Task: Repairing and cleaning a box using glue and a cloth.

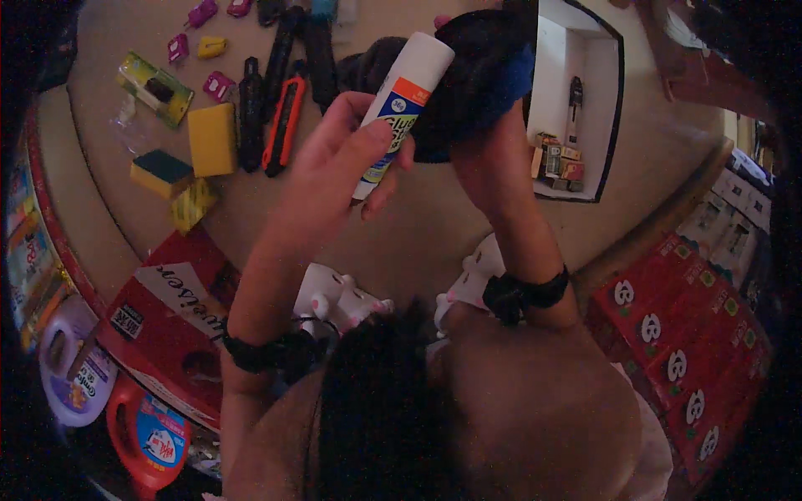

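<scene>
A glue stick (403,108) with a white cap and a blue and orange label stands slanted in my left hand (338,154), the thumb across its front and the fingers curled behind. My right hand (493,154) is wrapped in or pressed against a bunched dark cloth (468,75) with a blue edge, just right of the glue stick. That cloth covers most of its fingers. Left of my left hand lie an orange-red box cutter (285,125) and a black box cutter (250,113), with more dark ones behind.
Yellow sponges (211,140), small pink items (219,86) and a carded pack (156,88) lie at the left. A white box (566,75) holding small cartons stands at the right. Red packages (681,351) flank me, with detergent bottles (150,434) and a red carton (167,309) opposite.
</scene>
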Motion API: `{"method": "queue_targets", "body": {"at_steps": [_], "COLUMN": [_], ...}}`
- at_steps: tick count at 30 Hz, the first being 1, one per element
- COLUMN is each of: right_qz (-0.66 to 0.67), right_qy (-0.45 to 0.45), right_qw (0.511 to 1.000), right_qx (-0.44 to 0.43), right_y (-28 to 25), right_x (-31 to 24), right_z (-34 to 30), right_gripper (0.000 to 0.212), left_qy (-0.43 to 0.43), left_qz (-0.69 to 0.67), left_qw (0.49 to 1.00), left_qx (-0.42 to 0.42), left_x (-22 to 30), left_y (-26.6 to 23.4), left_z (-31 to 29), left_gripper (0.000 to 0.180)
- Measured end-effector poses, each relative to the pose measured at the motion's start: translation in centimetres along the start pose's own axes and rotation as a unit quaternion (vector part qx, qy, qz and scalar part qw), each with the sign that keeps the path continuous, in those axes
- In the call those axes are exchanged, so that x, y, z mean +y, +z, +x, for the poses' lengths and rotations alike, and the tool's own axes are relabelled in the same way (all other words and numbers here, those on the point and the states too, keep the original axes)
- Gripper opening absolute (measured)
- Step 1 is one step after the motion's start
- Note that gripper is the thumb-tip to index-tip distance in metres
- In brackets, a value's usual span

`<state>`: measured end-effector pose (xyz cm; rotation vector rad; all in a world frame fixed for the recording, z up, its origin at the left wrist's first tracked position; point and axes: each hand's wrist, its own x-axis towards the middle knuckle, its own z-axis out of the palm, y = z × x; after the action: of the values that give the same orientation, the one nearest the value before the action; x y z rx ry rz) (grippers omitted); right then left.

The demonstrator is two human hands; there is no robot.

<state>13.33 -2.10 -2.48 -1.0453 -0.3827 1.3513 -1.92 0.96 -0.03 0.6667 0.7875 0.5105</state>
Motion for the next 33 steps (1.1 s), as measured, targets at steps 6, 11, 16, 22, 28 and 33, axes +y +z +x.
{"method": "queue_targets", "body": {"at_steps": [6,11,16,22,28,33], "right_qz": [0.034,-0.014,-0.106,-0.056,0.082,0.057], "right_qy": [0.024,0.016,-0.043,0.007,0.114,0.116], "right_qw": [0.999,1.000,0.993,0.998,0.989,0.992], "right_qx": [-0.005,0.011,0.035,0.016,0.054,0.016], "right_y": [-0.2,0.1,2.2,2.2,0.5,0.2], "right_x": [0.3,-0.1,0.3,0.4,0.0,0.0], "right_z": [-0.1,0.3,1.0,0.3,0.6,0.6], "right_gripper": [0.039,0.039,0.042,0.037,0.035,0.033], "left_qy": [0.002,-0.012,0.131,0.159,0.173,0.126], "left_qz": [-0.005,0.094,0.347,0.331,0.408,0.441], "left_qw": [1.000,0.995,0.923,0.923,0.886,0.875], "left_qx": [0.005,0.034,0.103,0.113,0.134,0.157], "left_x": [0.0,0.2,-0.5,-0.4,2.9,4.4], "left_y": [0.2,0.9,2.3,2.9,-1.6,-1.8], "left_z": [0.1,0.2,1.0,0.9,0.7,2.7], "left_gripper": [0.024,0.025,0.027,0.022,0.023,0.025]}}
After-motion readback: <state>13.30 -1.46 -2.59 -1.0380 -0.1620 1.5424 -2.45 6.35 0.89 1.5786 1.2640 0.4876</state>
